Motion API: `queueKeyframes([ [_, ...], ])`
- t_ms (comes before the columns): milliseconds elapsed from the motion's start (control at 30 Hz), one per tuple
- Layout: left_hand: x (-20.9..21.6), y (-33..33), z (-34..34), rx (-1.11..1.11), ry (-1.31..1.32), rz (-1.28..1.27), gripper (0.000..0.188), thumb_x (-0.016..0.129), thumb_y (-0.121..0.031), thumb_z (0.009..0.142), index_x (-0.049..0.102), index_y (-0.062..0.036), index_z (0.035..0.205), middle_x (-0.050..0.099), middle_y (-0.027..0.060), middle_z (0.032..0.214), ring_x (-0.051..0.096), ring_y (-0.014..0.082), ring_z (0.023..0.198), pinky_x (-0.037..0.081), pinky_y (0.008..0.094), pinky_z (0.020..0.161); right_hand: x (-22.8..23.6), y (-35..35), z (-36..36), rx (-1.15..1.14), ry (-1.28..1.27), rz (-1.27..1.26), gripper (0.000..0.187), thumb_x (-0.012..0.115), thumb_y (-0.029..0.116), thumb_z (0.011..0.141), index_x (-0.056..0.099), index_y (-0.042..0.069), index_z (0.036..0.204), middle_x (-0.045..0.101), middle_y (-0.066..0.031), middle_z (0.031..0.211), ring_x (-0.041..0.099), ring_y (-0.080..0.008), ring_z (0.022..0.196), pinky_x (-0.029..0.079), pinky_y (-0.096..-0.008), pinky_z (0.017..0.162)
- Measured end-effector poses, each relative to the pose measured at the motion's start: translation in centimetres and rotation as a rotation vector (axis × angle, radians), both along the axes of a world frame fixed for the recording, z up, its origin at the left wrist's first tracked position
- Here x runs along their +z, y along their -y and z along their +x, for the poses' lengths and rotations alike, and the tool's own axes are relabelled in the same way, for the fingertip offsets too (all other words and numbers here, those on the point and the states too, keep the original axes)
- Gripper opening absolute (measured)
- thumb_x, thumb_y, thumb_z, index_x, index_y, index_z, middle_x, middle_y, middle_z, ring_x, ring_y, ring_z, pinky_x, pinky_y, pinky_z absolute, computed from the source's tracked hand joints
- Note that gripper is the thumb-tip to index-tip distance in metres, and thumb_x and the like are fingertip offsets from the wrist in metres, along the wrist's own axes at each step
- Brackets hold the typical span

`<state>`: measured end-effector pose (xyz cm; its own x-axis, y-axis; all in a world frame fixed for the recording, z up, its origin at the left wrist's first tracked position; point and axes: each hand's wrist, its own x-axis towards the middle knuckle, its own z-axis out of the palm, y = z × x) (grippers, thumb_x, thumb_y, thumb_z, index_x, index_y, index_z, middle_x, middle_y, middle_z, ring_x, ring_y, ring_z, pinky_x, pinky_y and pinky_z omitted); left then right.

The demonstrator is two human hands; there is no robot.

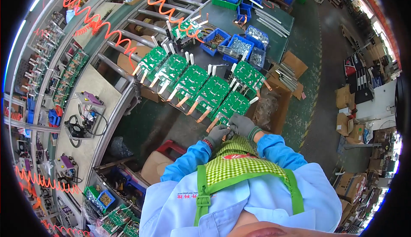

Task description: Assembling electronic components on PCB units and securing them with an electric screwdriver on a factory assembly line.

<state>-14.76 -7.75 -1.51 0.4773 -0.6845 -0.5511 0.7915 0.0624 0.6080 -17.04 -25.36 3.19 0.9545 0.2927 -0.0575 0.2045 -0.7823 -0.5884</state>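
The nearest green circuit board (233,104) lies at the right-hand, near end of a slanting row, directly in front of the person, with a copper strip (212,124) projecting from its near left corner. The left hand (216,134), in a grey knitted glove, is at the near edge of this board, close to the strip; its fingers are bent and drawn together. The right hand (242,126), gloved alike, is just beside it at the board's near right corner, fingers curled in toward the left hand. Whether either hand grips a small part cannot be told, the fingertips being hidden or too small. Four similar boards (192,81) continue the row up and to the left, also fitted with copper strips, and white posts (192,59) stand near them. A further board (248,75) sits beyond the nearest one, to the right. Behind are blue bins (230,59) of loose brass-coloured and silver-coloured hardware; pale metal bars (272,24) lie on a dark green table (280,15). An open cardboard box (284,108) stands to the right of the hands. Metal rollers (114,67) and orange coiled hoses (161,8) are at upper left. The person wears blue sleeves (188,160) and a green checked apron (246,165).
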Motion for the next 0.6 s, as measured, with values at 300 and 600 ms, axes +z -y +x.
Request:
queueKeyframes([
  [300,-0.9,-0.1,-0.4,0.005,0.060,-0.076,0.014,0.055,-0.007,0.082,0.060,0.0027,0.089,0.062,0.0078,0.083,0.059,0.0152,0.073,0.046,0.0264,0.065,0.3,-2.4,-1.0,-0.301,-0.107,-0.126,0.023,0.061,0.030,0.078,0.053,0.011,0.086,0.050,-0.0127,0.088,0.056,-0.0339,0.080,0.046,-0.0433,0.066],
  [600,-0.2,0.1,-0.9,0.150,-0.132,-0.090,0.014,0.053,-0.005,0.083,0.057,0.0039,0.092,0.061,0.0097,0.086,0.059,0.0161,0.073,0.047,0.0244,0.064,-0.5,-1.7,-1.2,-0.199,0.024,0.085,0.013,0.059,0.021,0.081,0.059,0.010,0.088,0.054,-0.0113,0.087,0.056,-0.0299,0.085,0.047,-0.0408,0.071],
])
